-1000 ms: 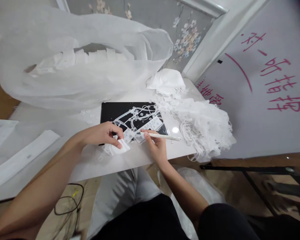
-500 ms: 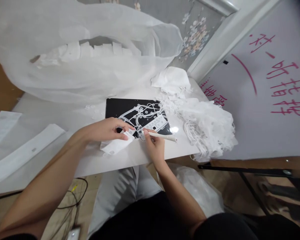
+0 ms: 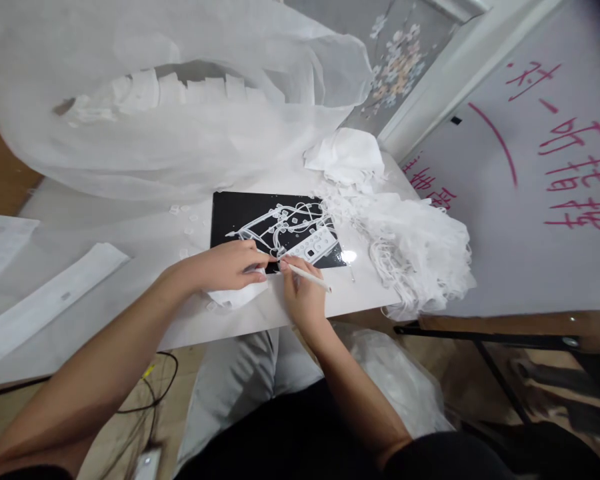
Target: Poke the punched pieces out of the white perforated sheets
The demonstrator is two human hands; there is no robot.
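My left hand [image 3: 233, 265] is at the near left of a black mat [image 3: 225, 210], fingers bent down on a folded white strip [image 3: 239, 297] at the table edge. Its index finger reaches to the tool tip. My right hand [image 3: 306, 293] is closed round a slim white pen-like tool [image 3: 310, 275], its tip meeting the work beside my left fingertip; the exact contact is too small to see. A white perforated piece [image 3: 317, 245] lies on the mat just beyond my right hand. Thin white cords [image 3: 280, 230] and small clear squares are strewn on the mat.
A tangled heap of white corded pieces [image 3: 420, 253] covers the table's right side. Large translucent plastic sheeting [image 3: 180, 147] spreads behind, holding white pieces. Long white strips [image 3: 55, 300] lie at left. A whiteboard [image 3: 505, 233] stands at right; a black cable [image 3: 165, 393] runs below the table.
My right hand has brought the tool slightly left and its rear end has swung down. My left fingers have moved in over the strip toward the tip. The view has shifted a little.
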